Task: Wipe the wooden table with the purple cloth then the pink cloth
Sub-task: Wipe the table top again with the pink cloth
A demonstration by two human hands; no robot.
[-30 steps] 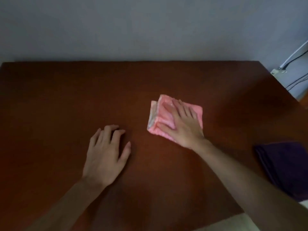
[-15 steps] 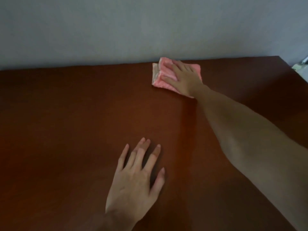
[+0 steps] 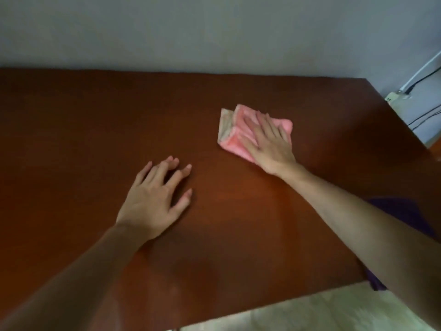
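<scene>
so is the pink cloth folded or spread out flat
Folded: the pink cloth shows stacked layers at its left edge, bunched compactly under the flat right hand.

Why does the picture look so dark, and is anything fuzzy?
Head view: the light is dim, so the brown wooden table looks deep and shadowy, darkest at its far edge. The folded pink cloth under the flat right hand looks a little soft, and so do the fingertips of the left hand. The dark purple cloth almost melts into shadow behind the right forearm.
</scene>
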